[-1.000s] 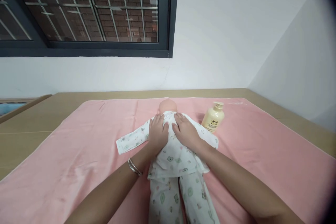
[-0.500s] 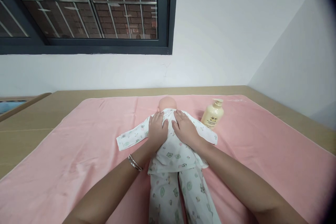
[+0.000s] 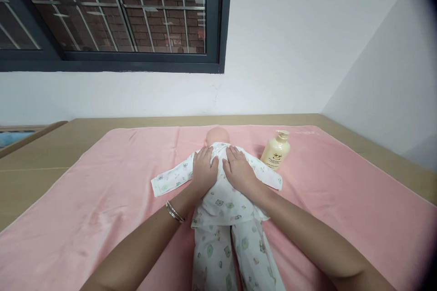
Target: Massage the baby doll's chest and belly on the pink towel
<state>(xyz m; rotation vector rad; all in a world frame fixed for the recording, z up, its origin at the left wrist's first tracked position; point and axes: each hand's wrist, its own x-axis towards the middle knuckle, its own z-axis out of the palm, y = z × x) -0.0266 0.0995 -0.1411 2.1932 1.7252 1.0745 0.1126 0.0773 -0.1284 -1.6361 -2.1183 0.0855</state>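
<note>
A baby doll [image 3: 223, 209] in white printed top and trousers lies stretched out, its bald head at the far end and its face hidden from me. Its sleeves spread out to both sides. My left hand [image 3: 205, 168] rests flat on the left of its upper back, fingers stretched toward the head. Opposite it, my right hand [image 3: 239, 170] lies flat on the right of the upper back. Both thumbs point inward with a strip of cloth showing between them. Neither hand grips anything. Two silver bangles [image 3: 175, 212] circle my left wrist.
Beneath the doll spreads a pink sheet [image 3: 112, 182] on a wooden surface [image 3: 44, 159]. A cream pump bottle [image 3: 276, 151] stands just beyond the doll's right sleeve. Behind are a white wall [image 3: 273, 54] and a dark-framed window [image 3: 143, 61] with metal bars.
Almost nothing differs. The whole view has shifted very slightly, while both hands keep their places on the doll's back.
</note>
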